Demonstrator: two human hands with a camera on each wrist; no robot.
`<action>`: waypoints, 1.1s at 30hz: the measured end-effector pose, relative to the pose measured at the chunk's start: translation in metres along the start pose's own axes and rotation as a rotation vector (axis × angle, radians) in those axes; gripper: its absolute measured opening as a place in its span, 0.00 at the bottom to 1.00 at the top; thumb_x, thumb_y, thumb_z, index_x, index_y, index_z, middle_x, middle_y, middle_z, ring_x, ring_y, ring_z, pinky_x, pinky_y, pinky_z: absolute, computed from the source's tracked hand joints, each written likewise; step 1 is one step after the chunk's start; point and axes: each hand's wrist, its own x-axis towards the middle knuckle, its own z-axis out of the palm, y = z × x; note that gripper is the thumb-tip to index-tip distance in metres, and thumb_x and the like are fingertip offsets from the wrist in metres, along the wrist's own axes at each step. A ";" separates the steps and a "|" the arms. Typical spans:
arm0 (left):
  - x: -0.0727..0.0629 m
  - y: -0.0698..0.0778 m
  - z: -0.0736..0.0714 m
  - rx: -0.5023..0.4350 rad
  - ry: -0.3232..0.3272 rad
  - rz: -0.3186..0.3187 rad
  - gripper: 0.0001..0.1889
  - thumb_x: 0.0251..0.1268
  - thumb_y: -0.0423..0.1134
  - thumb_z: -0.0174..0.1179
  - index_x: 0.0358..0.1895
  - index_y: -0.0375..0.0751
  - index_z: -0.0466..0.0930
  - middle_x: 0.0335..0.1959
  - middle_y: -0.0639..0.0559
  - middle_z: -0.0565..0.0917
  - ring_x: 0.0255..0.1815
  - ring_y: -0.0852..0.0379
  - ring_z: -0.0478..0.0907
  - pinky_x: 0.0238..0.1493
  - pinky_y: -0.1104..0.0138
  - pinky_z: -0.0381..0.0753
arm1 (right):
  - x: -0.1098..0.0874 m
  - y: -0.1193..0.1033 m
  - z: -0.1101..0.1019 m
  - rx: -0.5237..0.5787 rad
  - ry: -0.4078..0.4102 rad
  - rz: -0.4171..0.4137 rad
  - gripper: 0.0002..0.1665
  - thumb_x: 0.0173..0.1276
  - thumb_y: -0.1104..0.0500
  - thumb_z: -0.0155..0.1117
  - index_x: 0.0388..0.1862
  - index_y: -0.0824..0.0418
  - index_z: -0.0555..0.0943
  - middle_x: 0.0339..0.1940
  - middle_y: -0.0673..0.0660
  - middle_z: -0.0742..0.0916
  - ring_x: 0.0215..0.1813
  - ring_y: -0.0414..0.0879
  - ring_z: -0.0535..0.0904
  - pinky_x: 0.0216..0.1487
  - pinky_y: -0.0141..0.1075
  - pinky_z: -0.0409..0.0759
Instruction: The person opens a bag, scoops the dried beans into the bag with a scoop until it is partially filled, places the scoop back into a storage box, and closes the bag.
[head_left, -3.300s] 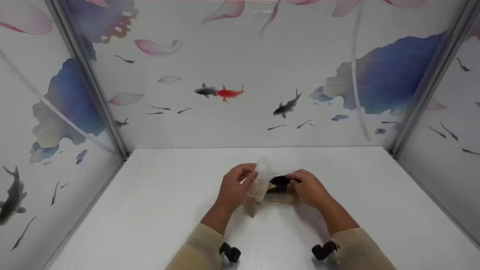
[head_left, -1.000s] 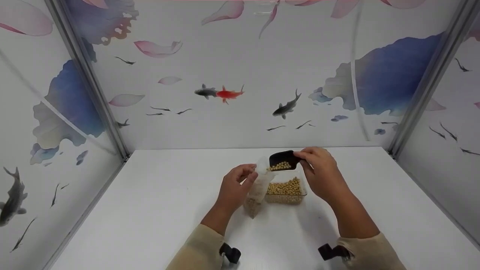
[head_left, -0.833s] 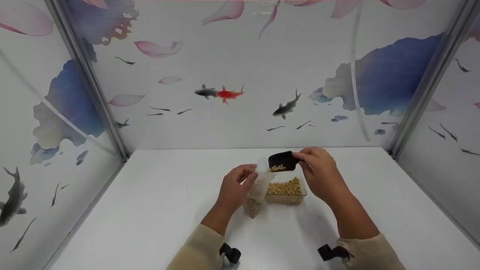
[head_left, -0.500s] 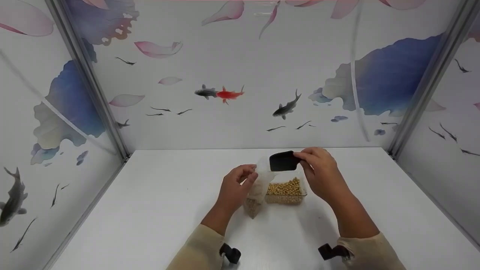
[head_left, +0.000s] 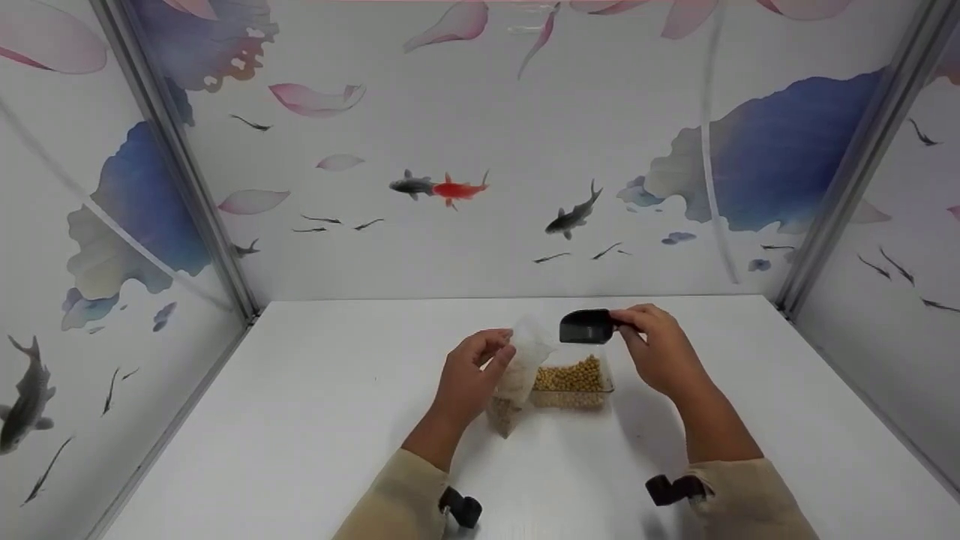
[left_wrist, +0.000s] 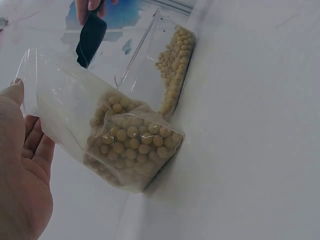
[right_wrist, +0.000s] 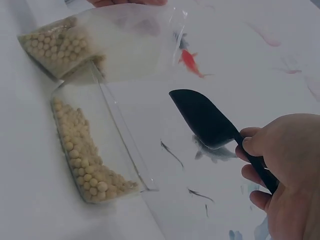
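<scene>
My left hand (head_left: 474,371) pinches the upper edge of a clear plastic bag (left_wrist: 70,95). Soybeans (left_wrist: 132,142) fill the lower part of the bag, whose bottom rests on the table. In my right hand (head_left: 660,349) is the handle of a black scoop (head_left: 586,327), raised above the right of the bag. No beans show in the scoop in the head view. Just right of the bag stands a clear rectangular container (right_wrist: 120,130) with soybeans (right_wrist: 82,160) heaped in it. In the left wrist view the scoop (left_wrist: 91,40) hangs apart from the bag.
A white table (head_left: 300,420) lies under everything. Printed panels (head_left: 480,120) with fish and petals stand at the back and both sides, joined by metal posts (head_left: 176,165). Black mounts (head_left: 461,508) sit at both wrists.
The scoop rose from the container with soybeans, tipped them toward the bag's mouth and emptied. My right hand has since moved it right, away from the bag. My left hand stays put.
</scene>
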 end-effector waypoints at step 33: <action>0.001 0.002 -0.002 0.000 0.030 0.016 0.09 0.82 0.52 0.60 0.49 0.52 0.82 0.68 0.57 0.84 0.72 0.55 0.80 0.75 0.56 0.80 | -0.007 -0.021 0.051 0.076 -0.250 0.156 0.27 0.84 0.46 0.62 0.76 0.52 0.78 0.76 0.56 0.81 0.81 0.60 0.73 0.78 0.62 0.74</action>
